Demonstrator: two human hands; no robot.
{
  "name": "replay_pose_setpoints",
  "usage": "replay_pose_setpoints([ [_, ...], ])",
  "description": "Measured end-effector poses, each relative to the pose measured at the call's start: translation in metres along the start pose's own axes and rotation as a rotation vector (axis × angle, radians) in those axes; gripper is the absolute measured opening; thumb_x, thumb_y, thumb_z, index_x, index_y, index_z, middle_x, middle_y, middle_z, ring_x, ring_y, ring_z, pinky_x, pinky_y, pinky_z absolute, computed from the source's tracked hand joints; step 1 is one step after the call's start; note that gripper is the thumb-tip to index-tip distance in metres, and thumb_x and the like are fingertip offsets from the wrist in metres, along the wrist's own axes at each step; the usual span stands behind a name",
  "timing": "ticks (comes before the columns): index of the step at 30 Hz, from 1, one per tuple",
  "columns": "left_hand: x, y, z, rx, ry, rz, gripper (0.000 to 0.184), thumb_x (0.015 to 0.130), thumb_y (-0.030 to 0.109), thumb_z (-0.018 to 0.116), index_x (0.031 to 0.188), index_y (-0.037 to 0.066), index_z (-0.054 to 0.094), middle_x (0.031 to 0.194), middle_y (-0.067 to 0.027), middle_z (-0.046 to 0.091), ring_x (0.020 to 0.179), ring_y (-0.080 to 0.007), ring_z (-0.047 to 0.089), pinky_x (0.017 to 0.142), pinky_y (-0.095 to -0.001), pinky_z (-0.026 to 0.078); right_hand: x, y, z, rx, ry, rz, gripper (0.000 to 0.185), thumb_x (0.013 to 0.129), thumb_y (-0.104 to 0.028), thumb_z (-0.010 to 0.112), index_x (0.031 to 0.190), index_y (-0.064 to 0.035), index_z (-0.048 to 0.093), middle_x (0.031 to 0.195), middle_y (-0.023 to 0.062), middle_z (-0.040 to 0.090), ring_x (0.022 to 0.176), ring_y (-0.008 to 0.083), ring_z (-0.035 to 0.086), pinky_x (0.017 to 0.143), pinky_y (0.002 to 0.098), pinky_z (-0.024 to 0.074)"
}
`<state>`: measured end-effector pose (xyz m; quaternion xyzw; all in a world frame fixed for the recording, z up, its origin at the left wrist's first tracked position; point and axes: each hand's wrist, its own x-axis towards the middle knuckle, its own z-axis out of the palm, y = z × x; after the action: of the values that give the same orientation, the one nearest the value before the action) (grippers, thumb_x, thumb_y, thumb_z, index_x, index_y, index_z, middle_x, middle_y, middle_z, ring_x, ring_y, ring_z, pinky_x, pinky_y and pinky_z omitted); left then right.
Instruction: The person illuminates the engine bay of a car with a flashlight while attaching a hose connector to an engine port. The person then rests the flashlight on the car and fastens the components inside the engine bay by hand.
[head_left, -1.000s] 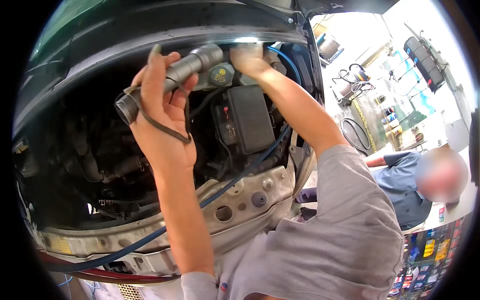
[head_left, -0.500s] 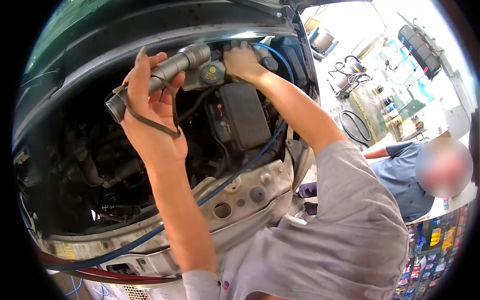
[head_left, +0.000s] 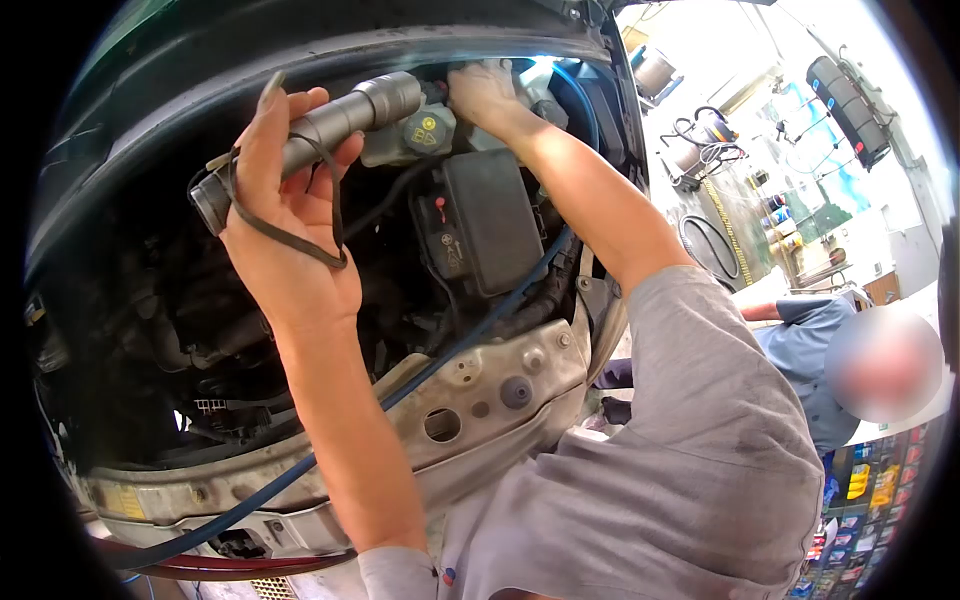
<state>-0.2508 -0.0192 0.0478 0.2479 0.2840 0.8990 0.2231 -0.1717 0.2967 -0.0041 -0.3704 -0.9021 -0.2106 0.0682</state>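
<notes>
My left hand [head_left: 290, 240] is closed round a grey metal flashlight [head_left: 335, 125], its head pointing up and right over the engine bay. A dark wrist strap [head_left: 280, 235] loops from the flashlight across my palm. Deep at the back of the bay my right hand [head_left: 483, 92] reaches in beside the brake fluid reservoir [head_left: 395, 147], which has a dark cap [head_left: 428, 132] with yellow markings. The fingertips of that hand are hidden, so what they touch cannot be made out. Below my right wrist sits a black fuse box cover [head_left: 490, 222].
A blue hose [head_left: 470, 340] runs across the front panel [head_left: 480, 400] and up along the bay's right side. The raised hood [head_left: 300, 55] hangs above. At right a person in a blue shirt [head_left: 810, 345] is near shelves of goods [head_left: 870, 500]. Workshop equipment [head_left: 700, 150] stands beyond.
My left hand and the flashlight have shifted slightly left in view. My right hand stays at the back of the bay, slightly higher in view. A bright light spot now shows right of it.
</notes>
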Motion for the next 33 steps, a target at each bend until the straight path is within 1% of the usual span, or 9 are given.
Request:
replay_pose_setpoints([
  [4,0.001,0.003,-0.003,0.016,0.041,0.008,0.028,0.1,0.02,0.06,0.121,0.004,0.069,0.117,-0.0178,0.067,0.109,-0.0268,0.067,0.093,-0.0384,0.06,0.002,0.017,0.001,0.02,0.013,-0.069,0.032,0.086,-0.027,0.062,0.111,-0.0103,0.074,0.112,0.0175,0.071,0.11,0.0392,0.064,0.097,0.0482,0.0504],
  [7,0.001,0.01,-0.007,0.001,0.066,0.011,0.028,0.099,0.021,0.061,0.119,0.004,0.07,0.117,-0.0177,0.068,0.108,-0.026,0.067,0.093,-0.0375,0.06,0.003,0.02,-0.008,0.097,-0.073,-0.087,0.029,0.087,-0.025,0.062,0.102,-0.0032,0.074,0.104,0.0248,0.07,0.102,0.0441,0.066,0.091,0.0522,0.0525],
  [8,0.001,0.012,-0.008,-0.007,0.066,0.014,0.027,0.099,0.022,0.061,0.119,0.004,0.07,0.117,-0.0177,0.068,0.108,-0.0257,0.067,0.093,-0.0371,0.06,0.005,0.024,0.002,0.075,0.018,-0.138,0.028,0.087,-0.024,0.062,0.1,-0.0032,0.074,0.101,0.0253,0.071,0.096,0.0418,0.069,0.085,0.052,0.055],
  [11,-0.003,0.017,-0.009,-0.021,0.079,0.007,0.029,0.098,0.023,0.063,0.117,0.003,0.07,0.115,-0.0177,0.068,0.106,-0.0242,0.068,0.091,-0.0351,0.06,0.007,0.017,-0.004,0.023,0.042,-0.145,0.024,0.088,-0.021,0.062,0.099,-0.0043,0.075,0.098,0.0226,0.072,0.099,0.0403,0.069,0.084,0.0506,0.0558],
  [17,-0.001,0.019,-0.008,-0.025,0.088,0.011,0.031,0.097,0.024,0.065,0.117,0.001,0.069,0.112,-0.0165,0.069,0.101,-0.0237,0.068,0.085,-0.0332,0.06,0.024,0.016,-0.007,-0.105,0.028,-0.204,0.019,0.085,-0.018,0.065,0.093,-0.0042,0.075,0.097,0.0208,0.072,0.094,0.0388,0.07,0.08,0.0497,0.0554],
  [22,0.003,0.025,-0.009,-0.063,0.1,0.028,0.024,0.096,0.018,0.063,0.107,0.0,0.072,0.105,-0.0149,0.069,0.095,-0.0224,0.068,0.079,-0.0325,0.06,0.029,0.006,-0.015,-0.052,-0.096,-0.144,0.023,0.077,-0.007,0.068,0.099,-0.0099,0.073,0.103,0.0163,0.07,0.103,0.0355,0.066,0.087,0.0469,0.053],
  [26,0.009,0.031,-0.018,-0.088,0.162,0.02,0.025,0.094,0.019,0.066,0.106,-0.002,0.072,0.104,-0.0158,0.069,0.095,-0.0226,0.068,0.079,-0.0327,0.061,0.041,0.001,0.002,-0.021,-0.112,-0.033,0.019,0.077,-0.009,0.067,0.095,-0.0131,0.073,0.105,0.0125,0.071,0.107,0.0337,0.066,0.086,0.0461,0.0529],
  [29,0.014,0.029,-0.029,-0.126,0.204,0.009,0.025,0.093,0.02,0.069,0.104,-0.002,0.071,0.102,-0.0158,0.068,0.095,-0.0224,0.068,0.077,-0.0326,0.061,0.037,0.003,0.003,-0.12,-0.034,-0.174,0.017,0.077,-0.011,0.067,0.092,-0.0139,0.074,0.105,0.0128,0.071,0.108,0.0333,0.065,0.089,0.0451,0.0519],
  [33,0.019,0.027,-0.035,-0.141,0.248,-0.003,0.027,0.09,0.022,0.072,0.101,-0.003,0.071,0.099,-0.0149,0.067,0.091,-0.0215,0.067,0.074,-0.0319,0.062,0.054,0.004,0.024,-0.139,-0.024,-0.088,0.019,0.083,-0.021,0.061,0.092,-0.0143,0.076,0.108,0.0151,0.071,0.112,0.0336,0.065,0.094,0.0439,0.0515],
])
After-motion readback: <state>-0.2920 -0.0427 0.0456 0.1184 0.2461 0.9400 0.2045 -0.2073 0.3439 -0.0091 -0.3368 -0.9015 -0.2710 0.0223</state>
